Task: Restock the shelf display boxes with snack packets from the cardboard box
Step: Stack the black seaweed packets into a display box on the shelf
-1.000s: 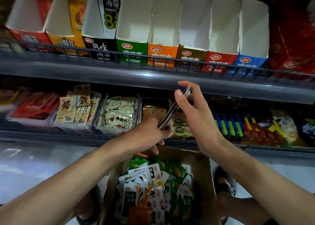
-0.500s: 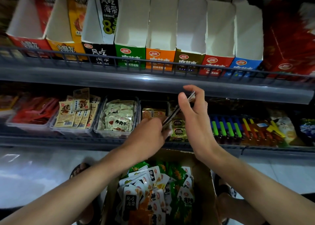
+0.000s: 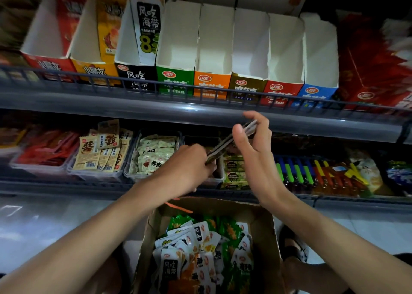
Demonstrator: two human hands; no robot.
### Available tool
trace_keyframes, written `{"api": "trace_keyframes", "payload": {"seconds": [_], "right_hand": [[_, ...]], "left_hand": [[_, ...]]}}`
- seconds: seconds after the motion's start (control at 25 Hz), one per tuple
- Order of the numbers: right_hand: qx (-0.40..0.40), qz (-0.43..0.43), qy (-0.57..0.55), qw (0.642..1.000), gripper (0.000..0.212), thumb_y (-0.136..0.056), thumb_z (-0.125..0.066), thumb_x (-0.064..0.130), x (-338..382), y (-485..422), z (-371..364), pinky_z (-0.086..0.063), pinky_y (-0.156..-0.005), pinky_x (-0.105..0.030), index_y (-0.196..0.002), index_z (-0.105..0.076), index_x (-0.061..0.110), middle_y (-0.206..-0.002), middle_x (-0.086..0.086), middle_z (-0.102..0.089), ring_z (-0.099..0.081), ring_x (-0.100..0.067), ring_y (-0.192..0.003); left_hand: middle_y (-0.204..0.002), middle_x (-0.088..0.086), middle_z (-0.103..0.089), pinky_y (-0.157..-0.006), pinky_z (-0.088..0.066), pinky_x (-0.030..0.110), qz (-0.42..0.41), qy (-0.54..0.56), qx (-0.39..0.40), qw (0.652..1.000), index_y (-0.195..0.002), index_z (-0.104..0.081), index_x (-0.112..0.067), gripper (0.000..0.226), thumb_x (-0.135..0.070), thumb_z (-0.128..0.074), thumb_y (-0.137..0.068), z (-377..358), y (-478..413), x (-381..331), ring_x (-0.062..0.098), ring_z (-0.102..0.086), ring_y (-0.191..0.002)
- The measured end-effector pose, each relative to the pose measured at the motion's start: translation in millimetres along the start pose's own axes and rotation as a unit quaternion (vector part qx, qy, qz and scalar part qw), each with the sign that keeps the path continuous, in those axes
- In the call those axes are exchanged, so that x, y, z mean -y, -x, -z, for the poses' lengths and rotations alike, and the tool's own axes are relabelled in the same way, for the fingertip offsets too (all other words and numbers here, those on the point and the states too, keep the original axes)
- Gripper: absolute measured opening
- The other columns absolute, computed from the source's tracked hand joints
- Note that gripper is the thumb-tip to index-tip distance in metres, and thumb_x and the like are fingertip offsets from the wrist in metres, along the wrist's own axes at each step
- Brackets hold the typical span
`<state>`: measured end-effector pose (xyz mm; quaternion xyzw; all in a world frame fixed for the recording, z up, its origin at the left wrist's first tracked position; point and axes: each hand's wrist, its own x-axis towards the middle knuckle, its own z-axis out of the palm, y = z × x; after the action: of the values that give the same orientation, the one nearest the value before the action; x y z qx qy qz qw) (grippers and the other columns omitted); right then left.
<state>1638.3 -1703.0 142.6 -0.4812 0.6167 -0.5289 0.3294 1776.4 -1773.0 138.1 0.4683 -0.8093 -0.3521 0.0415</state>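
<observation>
From what I see, the restock is barely begun. On the upper shelf (image 3: 200,115) the row of display boxes (image 3: 211,48) shows bare white inner walls from the green front across to the blue one, and no packets rise above those fronts. The carton (image 3: 273,249) on the floor, below the lower shelf's front edge, is heaped with packets (image 3: 196,247), white, green and orange, so I judge that nearly all the filling is left. Both hands are raised in front of the lower shelf, just under the front edge of the upper one, with a thin stack (image 3: 221,147) of packets between them, seen edge-on and slanting up to the right. My left hand (image 3: 187,169) is knuckles up, its grip curled round the stack's lower end. My right hand (image 3: 256,151) stands upright with the wrist bent back, thumb on the near face and fingers behind, a narrow pinch on the upper end. I read this as squaring the stack before lifting it. It sits below the orange and olive fronts, but I cannot tell which box it is meant for.
</observation>
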Motion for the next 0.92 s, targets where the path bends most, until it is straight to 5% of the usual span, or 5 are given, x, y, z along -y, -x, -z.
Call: {"api": "trace_keyframes", "payload": {"seconds": [0.12, 0.28, 0.48, 0.8, 0.92], "right_hand": [[0.055, 0.019, 0.0, 0.998, 0.03, -0.093, -0.064, 0.019, 12, -9, 17, -0.055, -0.079, -0.023, -0.121, -0.054, 0.018, -0.111, -0.004, -0.065, -0.067, -0.013, -0.099], [0.098, 0.016, 0.022, 0.995, 0.026, -0.078, -0.075, 0.013, 37, -20, 38, -0.059, -0.083, -0.039, -0.104, -0.067, 0.011, -0.1, -0.005, -0.075, -0.073, -0.021, -0.094], [0.142, 0.035, -0.026, 0.989, 0.026, -0.081, -0.071, 0.01, 73, -39, 25, -0.06, -0.081, -0.034, -0.106, -0.067, 0.003, -0.1, -0.011, -0.076, -0.073, -0.025, -0.093], [0.069, 0.198, 0.031, 0.977, 0.014, -0.087, -0.067, 0.001, 155, -101, -5, -0.059, -0.071, -0.029, -0.1, -0.064, 0.005, -0.089, -0.002, -0.075, -0.072, -0.015, -0.081], [-0.009, 0.229, 0.012, 0.973, 0.018, -0.092, -0.064, 0.005, 169, -137, -15, -0.06, -0.079, -0.037, -0.11, -0.061, 0.0, -0.102, -0.011, -0.073, -0.072, -0.021, -0.092]], "left_hand": [[-0.081, 0.009, -0.071, -0.068, -0.06, 0.048, 0.004, 0.175, 0.1, 0.979, -0.101, -0.064, -0.004, 0.024, -0.027, -0.065, -0.092, 22, 3, 8, 0.025, -0.072, -0.075], [-0.086, 0.013, -0.069, -0.054, -0.058, 0.032, -0.059, 0.251, 0.234, 0.937, -0.105, -0.065, -0.002, 0.019, -0.016, -0.063, -0.092, 58, 16, 9, 0.027, -0.069, -0.082], [-0.087, 0.015, -0.067, -0.054, -0.055, 0.031, -0.09, 0.31, 0.233, 0.917, -0.106, -0.065, 0.0, 0.022, -0.017, -0.062, -0.092, 93, 26, 10, 0.031, -0.066, -0.084], [-0.102, 0.011, -0.074, -0.071, -0.059, 0.029, -0.09, 0.503, -0.074, 0.856, -0.111, -0.065, -0.006, 0.024, -0.02, -0.062, -0.092, 136, 33, 10, 0.025, -0.072, -0.092], [-0.106, 0.005, -0.072, -0.073, -0.055, 0.031, -0.055, 0.361, -0.283, 0.887, -0.103, -0.07, -0.015, 0.016, -0.024, -0.06, -0.095, 145, 24, 24, 0.018, -0.068, -0.087]]}}
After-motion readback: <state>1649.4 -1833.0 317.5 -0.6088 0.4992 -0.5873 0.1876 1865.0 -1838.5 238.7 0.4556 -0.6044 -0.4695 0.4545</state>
